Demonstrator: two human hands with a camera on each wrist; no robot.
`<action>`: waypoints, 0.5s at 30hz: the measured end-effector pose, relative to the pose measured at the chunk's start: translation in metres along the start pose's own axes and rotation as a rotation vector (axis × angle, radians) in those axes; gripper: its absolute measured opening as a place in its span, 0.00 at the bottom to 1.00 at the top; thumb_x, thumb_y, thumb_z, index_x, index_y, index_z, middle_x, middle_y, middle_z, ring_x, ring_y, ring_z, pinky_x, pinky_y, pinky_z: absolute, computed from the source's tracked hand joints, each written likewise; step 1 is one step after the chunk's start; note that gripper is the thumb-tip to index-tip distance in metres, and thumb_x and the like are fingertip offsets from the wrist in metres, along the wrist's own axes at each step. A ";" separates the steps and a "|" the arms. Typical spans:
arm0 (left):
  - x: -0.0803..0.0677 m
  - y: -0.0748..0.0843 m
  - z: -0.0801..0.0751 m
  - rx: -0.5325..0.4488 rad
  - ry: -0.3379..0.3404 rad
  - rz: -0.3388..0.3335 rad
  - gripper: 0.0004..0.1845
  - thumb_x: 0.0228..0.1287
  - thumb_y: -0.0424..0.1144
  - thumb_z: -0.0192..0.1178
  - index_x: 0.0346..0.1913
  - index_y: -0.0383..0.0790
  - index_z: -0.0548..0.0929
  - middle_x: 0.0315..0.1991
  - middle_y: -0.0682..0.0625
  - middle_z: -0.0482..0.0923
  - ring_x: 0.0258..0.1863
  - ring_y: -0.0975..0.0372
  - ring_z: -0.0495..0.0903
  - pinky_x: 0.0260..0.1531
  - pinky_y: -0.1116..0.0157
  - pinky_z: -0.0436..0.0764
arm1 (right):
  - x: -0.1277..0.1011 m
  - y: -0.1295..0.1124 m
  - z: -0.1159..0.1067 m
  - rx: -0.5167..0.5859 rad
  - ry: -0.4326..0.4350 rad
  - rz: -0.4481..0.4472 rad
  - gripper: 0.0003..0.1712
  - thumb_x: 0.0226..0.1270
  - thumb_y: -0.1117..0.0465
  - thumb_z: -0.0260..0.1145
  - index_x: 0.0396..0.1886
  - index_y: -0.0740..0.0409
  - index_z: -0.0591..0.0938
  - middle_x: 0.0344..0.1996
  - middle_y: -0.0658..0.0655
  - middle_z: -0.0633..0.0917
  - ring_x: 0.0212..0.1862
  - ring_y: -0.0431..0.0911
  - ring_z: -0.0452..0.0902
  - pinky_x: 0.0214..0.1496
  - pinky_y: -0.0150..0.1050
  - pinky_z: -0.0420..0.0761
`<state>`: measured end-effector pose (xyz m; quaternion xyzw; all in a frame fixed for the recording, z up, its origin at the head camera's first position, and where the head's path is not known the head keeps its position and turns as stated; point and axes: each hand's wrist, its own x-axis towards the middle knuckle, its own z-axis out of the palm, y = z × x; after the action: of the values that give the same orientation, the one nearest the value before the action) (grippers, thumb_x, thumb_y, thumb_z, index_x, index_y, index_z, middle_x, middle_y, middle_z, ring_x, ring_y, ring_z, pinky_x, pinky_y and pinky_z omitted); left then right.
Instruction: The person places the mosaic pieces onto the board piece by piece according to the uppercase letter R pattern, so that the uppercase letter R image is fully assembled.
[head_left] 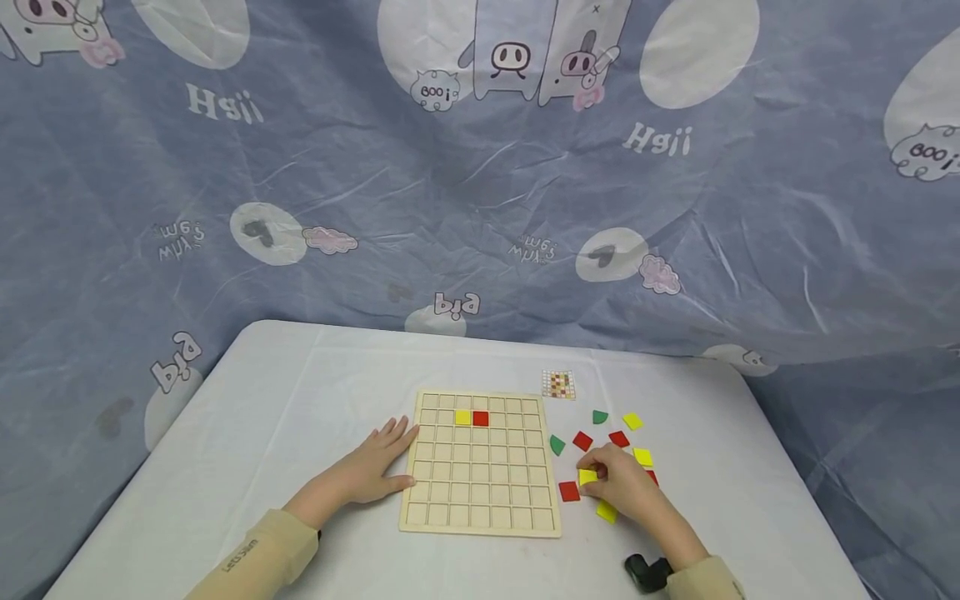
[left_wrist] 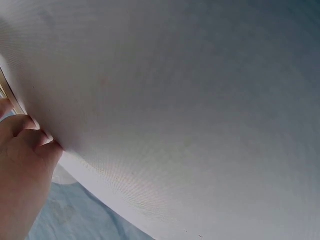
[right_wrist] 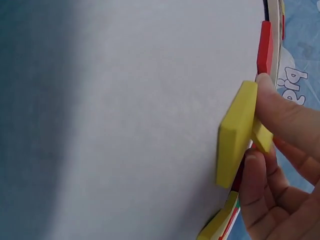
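Tile pick-up beside the grid board, board steadied by the other hand.

Right hand (head_left: pixel 622 487) pinches a yellow square tile (head_left: pixel 587 477) between thumb and fingertips, just right of the wooden grid board (head_left: pixel 480 462) and among the loose red, yellow and green tiles (head_left: pixel 582 440) on the bench (head_left: pixel 300 400). Left hand (head_left: pixel 375 462) lies flat, fingers straight, against the board's left edge. The board holds one yellow tile (head_left: pixel 462 417) and one red tile (head_left: pixel 481 418) side by side in its second row (the small pattern card (head_left: pixel 558 384) lies beyond the top right corner). Judged step: tile gripped, not yet placed. The next move calls for carrying it over a free cell and seating it squarely.
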<state>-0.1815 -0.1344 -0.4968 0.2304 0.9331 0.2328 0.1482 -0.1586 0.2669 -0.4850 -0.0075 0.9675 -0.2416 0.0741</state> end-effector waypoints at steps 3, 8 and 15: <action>0.000 -0.001 0.001 0.001 0.000 0.002 0.44 0.66 0.55 0.60 0.77 0.39 0.55 0.79 0.37 0.47 0.78 0.43 0.44 0.76 0.43 0.49 | 0.001 0.000 0.000 -0.008 -0.001 0.014 0.12 0.50 0.62 0.79 0.35 0.50 0.86 0.28 0.48 0.77 0.34 0.43 0.69 0.32 0.32 0.72; 0.000 -0.001 0.000 0.004 0.002 0.012 0.43 0.67 0.54 0.60 0.77 0.39 0.55 0.79 0.36 0.47 0.78 0.42 0.44 0.76 0.43 0.49 | 0.005 -0.003 0.000 0.094 0.058 0.040 0.14 0.51 0.62 0.79 0.37 0.52 0.85 0.30 0.47 0.81 0.34 0.42 0.72 0.33 0.28 0.75; 0.000 -0.001 0.000 0.005 0.005 0.010 0.43 0.67 0.54 0.60 0.77 0.39 0.55 0.78 0.36 0.47 0.78 0.42 0.44 0.76 0.43 0.49 | 0.024 -0.023 0.002 0.262 0.141 0.026 0.15 0.52 0.63 0.79 0.38 0.54 0.84 0.34 0.50 0.86 0.38 0.41 0.78 0.40 0.31 0.79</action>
<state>-0.1817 -0.1355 -0.4971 0.2349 0.9329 0.2319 0.1442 -0.1828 0.2448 -0.4797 0.0315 0.9306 -0.3646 0.0095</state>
